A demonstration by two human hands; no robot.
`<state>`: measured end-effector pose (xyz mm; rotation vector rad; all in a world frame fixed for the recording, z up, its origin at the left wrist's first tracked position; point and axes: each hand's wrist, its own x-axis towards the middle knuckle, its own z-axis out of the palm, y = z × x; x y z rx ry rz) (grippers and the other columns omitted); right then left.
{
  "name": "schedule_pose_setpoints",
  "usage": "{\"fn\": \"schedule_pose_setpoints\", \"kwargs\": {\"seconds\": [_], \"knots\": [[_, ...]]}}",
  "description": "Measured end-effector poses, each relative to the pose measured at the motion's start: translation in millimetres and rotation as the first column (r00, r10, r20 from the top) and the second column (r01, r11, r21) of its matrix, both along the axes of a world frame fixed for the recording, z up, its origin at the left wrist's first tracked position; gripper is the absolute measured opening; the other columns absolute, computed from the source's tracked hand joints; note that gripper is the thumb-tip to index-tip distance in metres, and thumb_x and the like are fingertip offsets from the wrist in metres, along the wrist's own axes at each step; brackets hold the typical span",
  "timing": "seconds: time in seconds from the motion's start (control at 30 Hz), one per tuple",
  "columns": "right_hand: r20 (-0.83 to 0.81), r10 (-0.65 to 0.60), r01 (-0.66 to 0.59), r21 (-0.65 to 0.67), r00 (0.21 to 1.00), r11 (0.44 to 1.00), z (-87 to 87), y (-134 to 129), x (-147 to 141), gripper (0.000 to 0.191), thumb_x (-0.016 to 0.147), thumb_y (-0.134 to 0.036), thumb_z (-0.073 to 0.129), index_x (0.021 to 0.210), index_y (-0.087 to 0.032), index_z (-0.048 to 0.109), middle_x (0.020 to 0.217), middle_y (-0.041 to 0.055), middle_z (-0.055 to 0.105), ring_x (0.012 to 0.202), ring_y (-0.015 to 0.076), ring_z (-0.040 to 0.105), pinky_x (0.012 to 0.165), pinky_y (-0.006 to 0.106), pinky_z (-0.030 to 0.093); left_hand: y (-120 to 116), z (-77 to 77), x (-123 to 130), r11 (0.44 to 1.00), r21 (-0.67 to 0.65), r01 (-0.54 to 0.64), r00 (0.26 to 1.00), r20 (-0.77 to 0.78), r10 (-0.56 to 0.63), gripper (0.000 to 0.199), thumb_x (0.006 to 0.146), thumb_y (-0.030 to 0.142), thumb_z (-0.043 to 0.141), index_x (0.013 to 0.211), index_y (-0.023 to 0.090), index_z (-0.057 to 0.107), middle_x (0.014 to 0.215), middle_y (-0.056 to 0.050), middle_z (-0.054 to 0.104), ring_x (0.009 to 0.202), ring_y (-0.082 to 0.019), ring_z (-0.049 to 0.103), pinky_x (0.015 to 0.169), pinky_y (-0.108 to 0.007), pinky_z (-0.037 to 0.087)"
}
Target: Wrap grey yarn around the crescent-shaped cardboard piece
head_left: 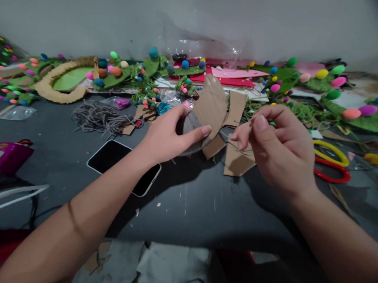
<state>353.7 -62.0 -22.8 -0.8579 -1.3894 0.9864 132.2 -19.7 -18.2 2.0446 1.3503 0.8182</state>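
My left hand (167, 134) grips a curved piece of cardboard (211, 104), its thumb across the near face. Grey yarn (191, 123) is wound round the left part of that cardboard, while the right part shows bare brown. To the right, my right hand (277, 149) is raised with thumb and forefinger pinched on the grey yarn, and a thin strand runs from the cardboard toward these fingers. Below the hands lie cut cardboard scraps (239, 157). A loose heap of grey yarn (102, 117) rests on the table to the left.
A smartphone (110, 159) lies under my left forearm. Scissors with yellow and red handles (333, 167) are right of my right hand. A purple tool (9, 161) and white cable (16, 197) sit at left. Green leaf shapes with coloured balls (360, 109) line the back, beside a tan ring (43, 86).
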Motion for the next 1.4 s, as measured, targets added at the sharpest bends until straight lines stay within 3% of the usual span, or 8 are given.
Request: {"fn": "schedule_pose_setpoints", "kwargs": {"seconds": [0.13, 0.3, 0.5, 0.63, 0.8, 0.97, 1.1, 1.4], "knots": [[-0.039, 0.116, -0.122, -0.267, 0.993, 0.956, -5.2, 5, 1, 0.015, 0.094, -0.034, 0.065, 0.095, -0.021, 0.060, 0.061, -0.0044, 0.056, 0.078, 0.0153, 0.068, 0.082, 0.032, 0.055, 6, -3.5, 0, 0.993, -0.098, 0.061, 0.935, 0.353, -0.023, 0.040, 0.083, 0.053, 0.071, 0.094, 0.017, 0.058, 0.097, -0.007, 0.070, 0.083, -0.018, 0.065, 0.068, -0.029, 0.049], [-0.002, 0.182, -0.167, -0.420, 0.983, 0.892, -9.7, 6, 2, 0.026, 0.087, -0.039, 0.072, 0.101, -0.018, 0.073, 0.070, -0.0011, 0.063, 0.070, 0.0125, 0.064, 0.072, 0.028, 0.055, 1, -1.0, 3, 0.993, -0.079, 0.090, 0.922, 0.383, -0.053, 0.038, 0.082, 0.051, 0.074, 0.091, 0.018, 0.060, 0.089, -0.004, 0.067, 0.077, -0.015, 0.061, 0.064, -0.027, 0.048], [0.320, 0.215, -0.098, -0.344, 0.923, 0.934, 1.4, 0, 1, 0.011, 0.084, -0.030, 0.074, 0.087, -0.021, 0.079, 0.084, 0.0003, 0.074, 0.079, 0.0145, 0.066, 0.072, 0.026, 0.051, -4, 3.9, 2, 0.950, -0.183, 0.252, 0.877, 0.459, -0.144, 0.034, 0.085, 0.051, 0.069, 0.098, 0.020, 0.063, 0.096, -0.005, 0.069, 0.083, -0.019, 0.066, 0.067, -0.030, 0.053], [0.375, 0.030, -0.014, -0.043, 0.926, 0.999, 11.8, -12, -4, 0.008, 0.086, -0.029, 0.073, 0.084, -0.021, 0.074, 0.081, 0.0018, 0.068, 0.072, 0.0140, 0.060, 0.062, 0.027, 0.047, -7, 13.2, -1, 0.924, -0.233, 0.303, 0.854, 0.496, -0.155, 0.036, 0.089, 0.052, 0.053, 0.104, 0.020, 0.062, 0.101, -0.010, 0.068, 0.079, -0.022, 0.066, 0.063, -0.036, 0.052], [0.372, -0.090, -0.007, 0.250, 0.924, 0.968, 22.3, -27, -11, 0.003, 0.089, -0.020, 0.070, 0.089, -0.024, 0.069, 0.091, 0.0042, 0.063, 0.086, 0.0175, 0.060, 0.078, 0.034, 0.052, -13, 21.2, -1, 0.885, -0.247, 0.395, 0.841, 0.485, -0.240, 0.044, 0.091, 0.051, 0.035, 0.109, 0.021, 0.061, 0.084, -0.011, 0.060, 0.069, -0.021, 0.060, 0.060, -0.041, 0.050], [0.328, -0.042, -0.042, 0.245, 0.944, 0.969, 23.3, -33, -15, 0.007, 0.091, -0.017, 0.066, 0.091, -0.024, 0.067, 0.089, 0.0035, 0.064, 0.084, 0.0173, 0.061, 0.074, 0.034, 0.053, -17, 18.9, 2, 0.886, -0.203, 0.416, 0.813, 0.520, -0.263, 0.038, 0.091, 0.052, 0.042, 0.098, 0.022, 0.064, 0.081, -0.008, 0.060, 0.068, -0.020, 0.061, 0.064, -0.040, 0.053], [0.339, -0.035, -0.050, 0.238, 0.940, 0.970, 22.0, -36, -16, 0.007, 0.091, -0.018, 0.066, 0.092, -0.025, 0.064, 0.086, 0.0013, 0.066, 0.076, 0.0151, 0.060, 0.068, 0.032, 0.051, -21, 18.9, 6, 0.896, -0.218, 0.387, 0.850, 0.461, -0.255, 0.041, 0.088, 0.056, 0.053, 0.111, 0.023, 0.062, 0.091, -0.007, 0.069, 0.076, -0.023, 0.069, 0.058, -0.035, 0.053], [0.438, -0.115, -0.026, 0.301, 0.892, 0.953, 20.2, -28, -10, 0.010, 0.089, -0.014, 0.066, 0.092, -0.024, 0.064, 0.081, -0.0004, 0.064, 0.075, 0.0141, 0.060, 0.069, 0.030, 0.051, -17, 21.0, 3, 0.973, -0.066, 0.219, 0.869, 0.467, -0.164, 0.036, 0.081, 0.046, 0.076, 0.104, 0.022, 0.062, 0.108, -0.007, 0.071, 0.098, -0.026, 0.068, 0.069, -0.033, 0.056]]}}
